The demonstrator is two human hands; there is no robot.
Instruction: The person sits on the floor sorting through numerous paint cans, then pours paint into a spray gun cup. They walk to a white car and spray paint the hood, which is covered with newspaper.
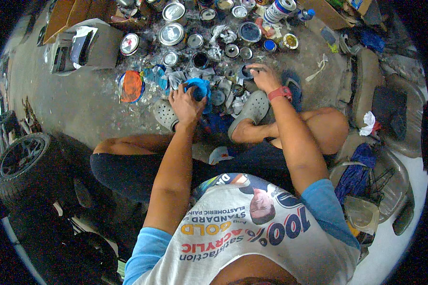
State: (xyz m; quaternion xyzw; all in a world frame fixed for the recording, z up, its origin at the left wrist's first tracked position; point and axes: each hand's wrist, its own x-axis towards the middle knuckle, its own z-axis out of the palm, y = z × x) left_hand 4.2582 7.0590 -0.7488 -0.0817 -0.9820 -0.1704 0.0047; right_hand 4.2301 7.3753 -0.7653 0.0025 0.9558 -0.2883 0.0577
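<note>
Left fingers (181,92) on tub (202,87) edge, cans (199,60) near

A bright blue container (204,87), dark inside, is held with its round mouth facing up; a small dark round can (245,72) is touched farther right.

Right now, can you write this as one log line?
left grip: at blue-wrapped container | right grip: at small dark-topped can | nearby: lidded cans, grey clogs
</note>
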